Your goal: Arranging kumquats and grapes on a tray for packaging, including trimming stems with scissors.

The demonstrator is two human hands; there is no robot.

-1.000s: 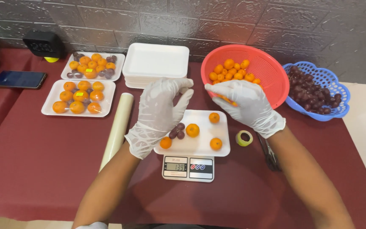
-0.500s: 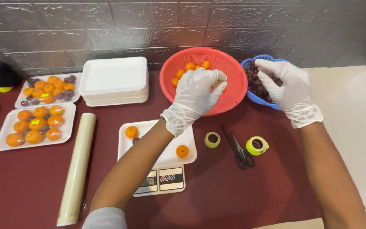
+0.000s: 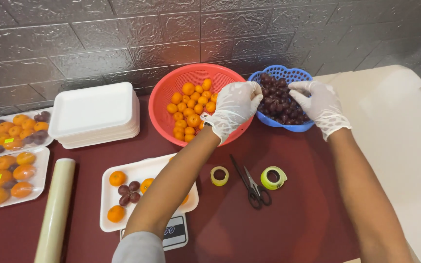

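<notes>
Both my hands wear white gloves and reach into the blue basket (image 3: 275,122) of dark purple grapes (image 3: 277,101) at the back right. My left hand (image 3: 235,108) crosses over the red basket (image 3: 164,97) of small oranges and touches the grapes at the blue basket's left rim. My right hand (image 3: 320,104) rests on the grapes at the right side, fingers curled down among them. Whether either hand grips a grape is hidden. Near me, a white foam tray (image 3: 133,170) with oranges and a few grapes sits on a small digital scale (image 3: 175,233).
A stack of white foam trays (image 3: 93,113) stands at the back left. Two filled trays of oranges and grapes (image 3: 6,160) lie at the far left. A cling-film roll (image 3: 55,209), two tape rolls (image 3: 220,176) and scissors (image 3: 249,184) lie on the dark red table. A grey brick wall runs behind.
My view swung right. Both hands moved from above the scale tray to the back right, the left passing over the red basket, and now both are in the grape basket.
</notes>
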